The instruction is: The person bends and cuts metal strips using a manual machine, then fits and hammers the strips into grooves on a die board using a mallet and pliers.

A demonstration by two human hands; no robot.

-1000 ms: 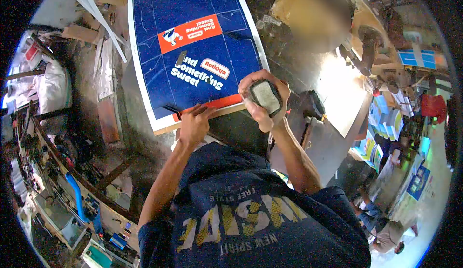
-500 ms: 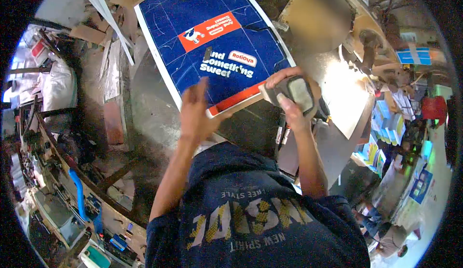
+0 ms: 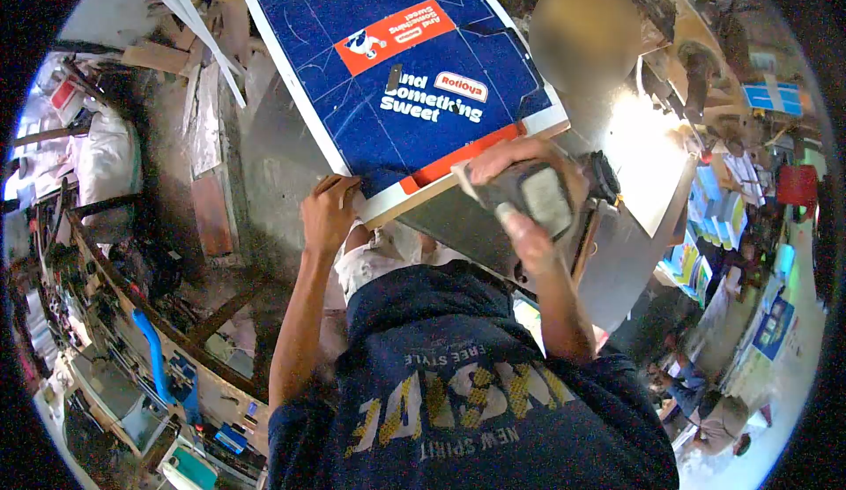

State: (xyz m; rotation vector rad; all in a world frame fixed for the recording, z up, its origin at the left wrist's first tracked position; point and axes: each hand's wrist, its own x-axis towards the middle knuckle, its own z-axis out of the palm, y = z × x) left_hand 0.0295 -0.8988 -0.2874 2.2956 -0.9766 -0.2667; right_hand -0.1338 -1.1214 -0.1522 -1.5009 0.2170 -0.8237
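Observation:
In front of me lies a blue printed board (image 3: pixel 352 107) with a white border, an orange strip along its near edge and the words "And Something Sweet". At the board's near left corner is my left hand (image 3: pixel 330 214), its fingers bent over the edge. My right hand (image 3: pixel 533 239) grips a dark rounded block (image 3: pixel 507 192) with a pale grey face, just off the near right edge of the board. I cannot make out exactly what kind of block it is. The right fingers are slightly blurred.
Pale strips (image 3: pixel 198 32) and wood scraps lie at the left. A worn plank (image 3: pixel 207 164) runs beside the board. A blue tube (image 3: pixel 152 358) lies among clutter at lower left. Stacked printed sheets (image 3: pixel 712 212) stand at the right. Another person (image 3: pixel 718 424) is at lower right.
My left hand has moved down and left from above the board to its near corner. The board appears shifted slightly right and up. My right hand still holds the block.

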